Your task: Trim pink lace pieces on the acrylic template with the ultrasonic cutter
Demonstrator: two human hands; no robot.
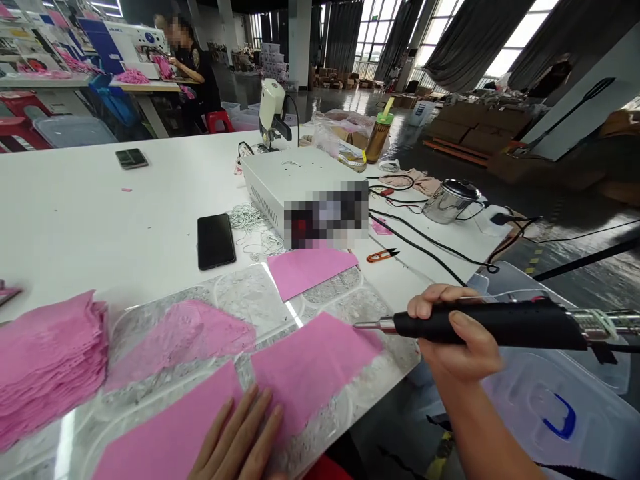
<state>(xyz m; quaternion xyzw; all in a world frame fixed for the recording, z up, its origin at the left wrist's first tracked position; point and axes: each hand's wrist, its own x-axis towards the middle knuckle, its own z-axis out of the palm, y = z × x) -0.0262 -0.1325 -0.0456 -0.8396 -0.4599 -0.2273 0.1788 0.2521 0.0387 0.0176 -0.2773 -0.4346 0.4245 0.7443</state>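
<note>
My right hand (pixel 453 333) is closed around a black handheld tool (pixel 490 323) with a metal tip; the tip rests near the right edge of a pink fabric piece (pixel 313 363). My left hand (pixel 240 437) lies flat with fingers stretched out on the glass plate (pixel 240 293), between that piece and another pink fabric piece (pixel 170 437) at the front edge. A third pink piece (pixel 307 267) and a lacy pink piece (pixel 185 337) lie further back on the plate.
A stack of pink fabric (pixel 47 360) sits at the left. A black phone (pixel 215 240), a white control box (pixel 300 190), orange snips (pixel 383 255), cables and a steel pot (pixel 450 200) are on the white table. A clear plastic bin (pixel 550 400) stands at the right. A person sews far back.
</note>
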